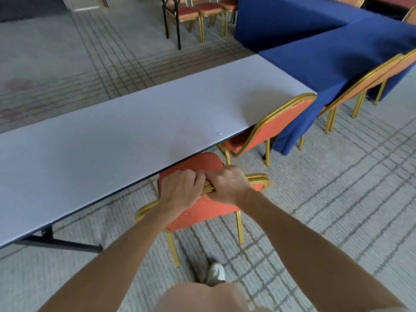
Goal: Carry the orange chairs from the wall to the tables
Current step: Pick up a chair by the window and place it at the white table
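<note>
Knee [202,296] and shoe [216,274] at 6 o'clock; beyond them our forearms converge on the chair [202,213] at centre. Our left hand [180,188] and right hand [227,185] sit side by side, touching, each with fingers curled over the gilt top rail of the chair's back. Its seat lies partly under the edge of the white table [112,143], toward 12 o'clock. We judge this the set-down step: next we square the chair with its neighbour [279,122] at 2 o'clock, let go, and fetch another
</note>
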### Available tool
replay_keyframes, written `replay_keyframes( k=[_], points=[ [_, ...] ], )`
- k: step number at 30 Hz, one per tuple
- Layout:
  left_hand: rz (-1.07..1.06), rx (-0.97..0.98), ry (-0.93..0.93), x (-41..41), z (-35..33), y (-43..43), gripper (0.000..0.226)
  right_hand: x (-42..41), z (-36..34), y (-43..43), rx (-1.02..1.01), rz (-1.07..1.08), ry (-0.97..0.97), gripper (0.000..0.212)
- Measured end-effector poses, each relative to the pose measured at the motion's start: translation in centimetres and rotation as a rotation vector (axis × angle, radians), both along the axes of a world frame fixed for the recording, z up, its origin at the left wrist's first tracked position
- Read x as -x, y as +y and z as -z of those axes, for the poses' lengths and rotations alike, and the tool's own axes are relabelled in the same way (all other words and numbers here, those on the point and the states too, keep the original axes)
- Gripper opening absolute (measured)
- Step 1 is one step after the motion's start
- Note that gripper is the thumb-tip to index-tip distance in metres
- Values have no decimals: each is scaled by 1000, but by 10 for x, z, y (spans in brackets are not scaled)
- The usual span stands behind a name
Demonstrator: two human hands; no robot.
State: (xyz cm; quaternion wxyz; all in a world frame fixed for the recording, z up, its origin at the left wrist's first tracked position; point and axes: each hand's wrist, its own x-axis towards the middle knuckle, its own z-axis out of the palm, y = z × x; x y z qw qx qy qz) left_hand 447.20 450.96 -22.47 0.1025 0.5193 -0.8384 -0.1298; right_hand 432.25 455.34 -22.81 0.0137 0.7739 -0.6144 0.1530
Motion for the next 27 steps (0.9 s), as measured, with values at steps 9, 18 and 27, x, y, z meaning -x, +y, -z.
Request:
replay_keyframes(
  k=[9,18,27],
  points=[
    [135,-40,-57,38,41,-1,51,49,37,-27,-237,-181,161,22],
    [19,81,141,33,50,-16,48,54,52,-55,-57,-225,33,24],
    [-8,165,151,38,67,1,54,61,67,-43,-13,-256,24,29]
  ],
)
